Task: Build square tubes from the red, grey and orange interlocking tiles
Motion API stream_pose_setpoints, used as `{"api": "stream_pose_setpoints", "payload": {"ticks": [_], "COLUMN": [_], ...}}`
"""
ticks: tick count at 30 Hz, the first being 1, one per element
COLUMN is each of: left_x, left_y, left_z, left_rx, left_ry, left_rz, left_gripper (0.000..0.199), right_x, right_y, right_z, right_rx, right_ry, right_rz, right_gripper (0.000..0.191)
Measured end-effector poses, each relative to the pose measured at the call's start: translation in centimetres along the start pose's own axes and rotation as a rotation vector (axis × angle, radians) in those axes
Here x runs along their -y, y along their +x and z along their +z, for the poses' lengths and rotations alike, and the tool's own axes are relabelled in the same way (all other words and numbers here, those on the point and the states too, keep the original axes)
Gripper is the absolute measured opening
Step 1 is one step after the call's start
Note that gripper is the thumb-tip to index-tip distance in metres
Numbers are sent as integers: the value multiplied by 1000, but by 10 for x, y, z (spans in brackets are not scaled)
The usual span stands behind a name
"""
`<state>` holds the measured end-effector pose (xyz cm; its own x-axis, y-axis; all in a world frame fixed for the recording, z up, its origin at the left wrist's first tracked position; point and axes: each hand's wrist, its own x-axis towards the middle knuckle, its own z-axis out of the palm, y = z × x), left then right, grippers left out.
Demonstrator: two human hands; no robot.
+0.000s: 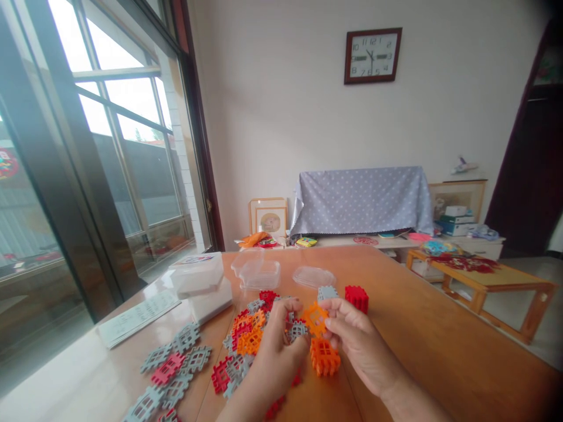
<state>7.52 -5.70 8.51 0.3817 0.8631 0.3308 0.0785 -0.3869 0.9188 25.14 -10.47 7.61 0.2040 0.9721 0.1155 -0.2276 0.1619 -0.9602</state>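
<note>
My right hand (352, 328) pinches an orange plastic piece (315, 319) with notched edges, above an orange stack (325, 358). To its left, my left hand (285, 337) is over the pile of red, grey and orange pieces (246, 334); its thumb and fingers are curved apart, with a grey piece (298, 330) visible between them, and whether it touches that piece is unclear. Behind the hands stand a grey stack (327, 293) and a red stack (356, 298). More grey pieces and a red piece (168, 368) lie at the left.
Clear plastic containers (260, 275) and a clear lid (314, 276) sit farther back on the wooden table (409, 316). White boxes (197, 281) and a written sheet (138, 316) are at the left, near the window. A low wooden table (497, 281) stands at the right.
</note>
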Motion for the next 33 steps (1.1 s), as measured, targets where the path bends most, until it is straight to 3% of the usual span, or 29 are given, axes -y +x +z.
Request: {"api": "stream_pose_setpoints", "payload": {"ticks": [4,9,19,22,27,33], "left_x": [-2,-1,-8,-4,10,19], "left_y": [4,6,4,4,8,12], "left_z": [-2,-1,-1,-1,-2,-3], "left_rx": [-12,-17,16,28,-81,-68], "left_ry": [-275,-401,-467,-486,-579,-694], "left_rz": [-165,-269,-323,-345,-400,-466], "left_gripper": [32,28,28,27,32,37], "right_x": [2,-2,-4,-9,-22,-19], "right_y": [1,1,1,3,6,3], "right_z": [-1,5,1,1,-1,1], "right_rx": [24,51,144,100,-92,-30], "right_ry": [-66,-118,-256,-323,-650,-891], "right_rz": [-9,-11,-12,-91,-329,-495], "right_gripper": [44,44,38,41,46,52]}}
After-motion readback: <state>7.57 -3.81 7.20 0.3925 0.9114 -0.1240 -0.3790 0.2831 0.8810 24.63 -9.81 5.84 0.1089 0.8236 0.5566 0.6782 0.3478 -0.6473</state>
